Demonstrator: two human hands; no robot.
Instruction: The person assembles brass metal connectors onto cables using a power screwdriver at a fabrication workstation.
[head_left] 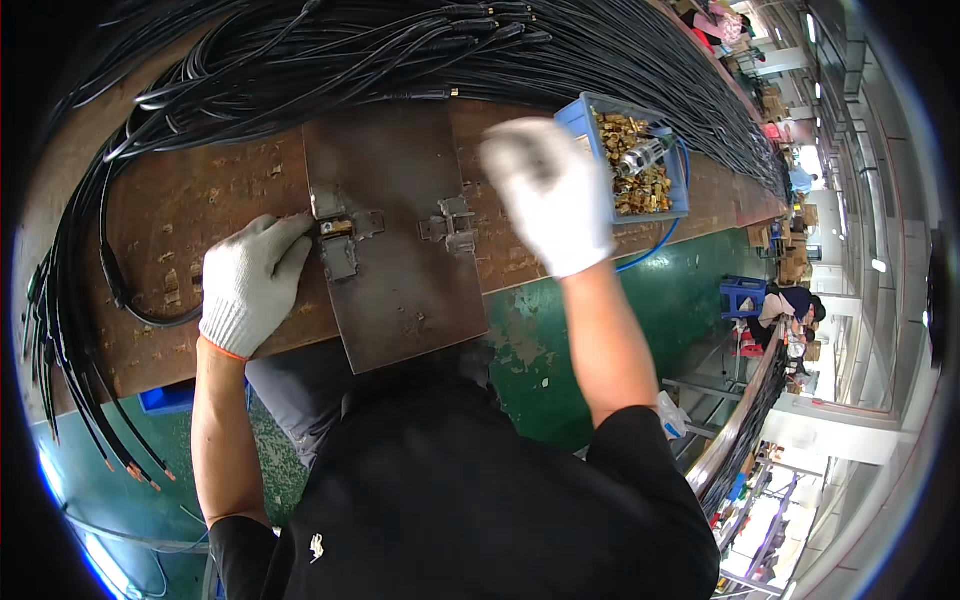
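Note:
My left hand (252,283), in a white knit glove, is closed with its fingertips at the left edge of a flat metal plate (395,290). A black cable (150,318) curves in from the left and disappears under this hand. Right at the fingertips, a small brass connector (337,228) sits in the plate's left metal holder (341,258). A second holder (452,226), on the plate's right side, shows no connector. My right hand (555,195), also gloved, is raised beside a blue bin (655,212) of brass connectors (640,190); motion blur hides its fingers.
Thick bundles of black cable (400,50) lie across the far side of the wooden bench (230,180), and loose cable ends (130,465) hang off its left. A metal air tool (645,155) with a blue hose (655,247) rests in the bin. Another person (790,305) sits at the far right.

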